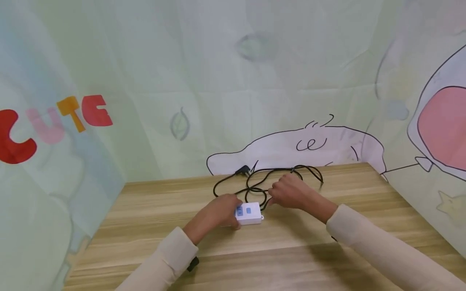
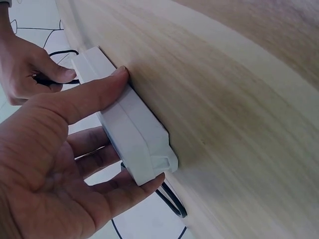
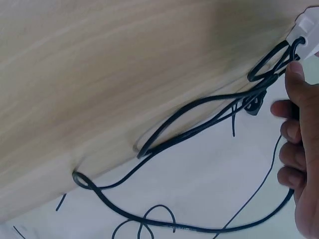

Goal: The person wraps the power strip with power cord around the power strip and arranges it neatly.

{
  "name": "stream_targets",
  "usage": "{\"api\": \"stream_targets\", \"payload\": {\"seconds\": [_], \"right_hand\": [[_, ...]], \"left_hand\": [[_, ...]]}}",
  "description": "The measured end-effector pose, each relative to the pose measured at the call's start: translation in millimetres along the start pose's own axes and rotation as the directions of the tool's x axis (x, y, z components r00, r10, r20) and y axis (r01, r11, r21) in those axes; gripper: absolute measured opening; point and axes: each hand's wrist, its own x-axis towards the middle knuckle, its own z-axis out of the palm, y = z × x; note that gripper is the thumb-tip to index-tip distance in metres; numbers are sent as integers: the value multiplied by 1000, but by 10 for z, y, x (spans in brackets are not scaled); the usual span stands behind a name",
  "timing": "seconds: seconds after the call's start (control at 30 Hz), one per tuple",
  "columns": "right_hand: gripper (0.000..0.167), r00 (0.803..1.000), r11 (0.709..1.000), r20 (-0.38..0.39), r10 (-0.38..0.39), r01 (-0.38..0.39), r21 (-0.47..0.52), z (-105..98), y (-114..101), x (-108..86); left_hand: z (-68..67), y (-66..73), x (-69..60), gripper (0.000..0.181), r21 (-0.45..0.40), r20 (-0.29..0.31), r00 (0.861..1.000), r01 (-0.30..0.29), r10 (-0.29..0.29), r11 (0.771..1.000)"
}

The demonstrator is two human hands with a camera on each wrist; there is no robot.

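Note:
A white power strip point(image 1: 251, 218) with blue sockets lies on the wooden table. My left hand point(image 1: 223, 210) grips its left end, thumb on the near side and fingers over the far side; the left wrist view shows the thumb point(image 2: 102, 92) along the white casing point(image 2: 132, 129). Just right of the strip, my right hand point(image 1: 291, 191) holds the black cord point(image 1: 265, 202) near where it leaves the casing. In the right wrist view the right hand's fingers point(image 3: 291, 154) curl round the cord point(image 3: 239, 228). Behind the hands the rest of the cord lies in loose loops, ending in a black plug point(image 1: 243, 169).
The wooden tabletop point(image 1: 153, 226) reaches back to a printed cloth backdrop point(image 1: 204, 81) with cartoon drawings. Some cord loops point(image 1: 309, 169) lie along the table's far edge. A small dark object point(image 1: 193, 264) shows beside the left sleeve.

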Motion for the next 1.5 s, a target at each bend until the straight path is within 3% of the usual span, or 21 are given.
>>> {"api": "stream_targets", "payload": {"seconds": [0.2, 0.3, 0.47, 0.5, 0.6, 0.8, 0.93, 1.17, 1.5], "right_hand": [[8, 989, 995, 105, -100, 99, 19, -117, 94, 4], [9, 988, 993, 101, -119, 119, 5, -138, 115, 5], [23, 997, 996, -7, -72, 72, -43, -125, 132, -20], [26, 998, 997, -26, -56, 55, -47, -119, 131, -30], [30, 996, 999, -90, -18, 15, -34, -92, 109, -72], [31, 963, 998, -262, 68, -70, -1, 19, 46, -164], [30, 937, 990, -319, 140, -135, 38, 26, 33, -173], [30, 913, 959, -299, 276, -238, 157, -42, 10, -119], [21, 866, 868, -207, 455, -379, 322, -91, -54, -71]], "left_hand": [[-28, -23, -62, 69, -7, -24, 1000, -8, 8, 1000], [-39, -29, -94, 72, -11, -28, 1000, -4, 4, 1000], [-14, -62, -95, 74, -21, -29, 1000, -2, 2, 1000], [49, -130, -46, 73, -12, -47, 998, -29, 28, 1000], [82, -156, -21, 72, -16, -48, 998, -42, 41, 999], [81, -123, -84, 77, -37, -67, 994, -85, 82, 996], [83, -126, -143, 78, -53, -125, 983, -140, 132, 989], [63, -157, -254, 75, -79, -238, 949, -229, 205, 970], [-73, -125, -387, 69, -155, -396, 896, -280, 199, 948]]}}
